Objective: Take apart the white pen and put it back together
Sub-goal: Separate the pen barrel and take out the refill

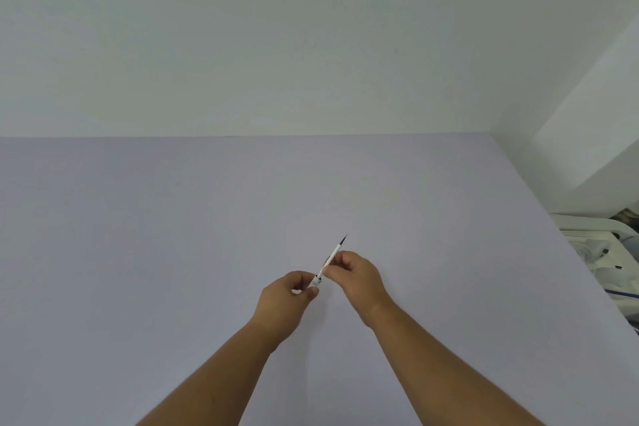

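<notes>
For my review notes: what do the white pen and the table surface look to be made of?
White pen: probably plastic, a smooth, opaque white barrel with a thin dark tip; it is too small to be sure. The left hand pinches its lower end and the right hand its middle. Table: a matte, even pale lilac sheet with no grain or glare, possibly laminate or a cover; I cannot tell which.

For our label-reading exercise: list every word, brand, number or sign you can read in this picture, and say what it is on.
None can be read.
Pen, held between the left hand and right hand: small dark marks near its lower end, too small and blurred to read.
Table and wall: no text.
Clutter at the right edge: no legible text.
</notes>
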Demonstrator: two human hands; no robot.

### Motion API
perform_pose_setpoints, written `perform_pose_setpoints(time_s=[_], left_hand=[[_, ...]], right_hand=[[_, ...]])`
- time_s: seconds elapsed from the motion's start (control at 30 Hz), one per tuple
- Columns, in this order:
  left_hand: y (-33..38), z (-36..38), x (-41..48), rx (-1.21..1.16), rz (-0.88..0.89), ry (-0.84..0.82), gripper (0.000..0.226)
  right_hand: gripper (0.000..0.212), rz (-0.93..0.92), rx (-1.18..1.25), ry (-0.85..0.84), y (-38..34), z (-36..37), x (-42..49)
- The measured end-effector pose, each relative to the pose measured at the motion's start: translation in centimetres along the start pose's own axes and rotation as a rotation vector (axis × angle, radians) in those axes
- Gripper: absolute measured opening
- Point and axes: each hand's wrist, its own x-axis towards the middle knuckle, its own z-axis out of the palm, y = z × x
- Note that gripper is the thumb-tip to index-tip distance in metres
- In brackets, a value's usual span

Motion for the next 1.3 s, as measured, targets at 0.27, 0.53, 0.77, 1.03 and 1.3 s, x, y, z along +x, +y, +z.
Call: perform_pose_setpoints(time_s=[0.27,0.53,0.77,1.03,1.3], left_hand=[[0.6,0.2,0.5,0.019,0.018,-0.014,0.013],[0.8,0.3,1.3,-0.045,0.015,-0.038,0.01],[0.1,0.2,1.4,-0.115,0.016,-0.056,0.02],[-0.3,0.0,1.2,-0.146,0.016,-0.075,0.022],[-0.1,-0.1,0.9,-0.13,0.017,-0.087,0.022]], right_hand=[[0.017,-0.042,0.045,0.025,-1.5,-1.0,0.9],[0.011,-0.031,0.035,-0.017,-1.8,-1.9,1.7],[0.018,0.076,-0.799,0.133,0.1,-3.0,3.5],[0.019,0.101,-1.053,0.117,2.1,-1.8,4.0],[0.013,0.117,-0.311,0.273,-0.4,-2.3,3.1]])
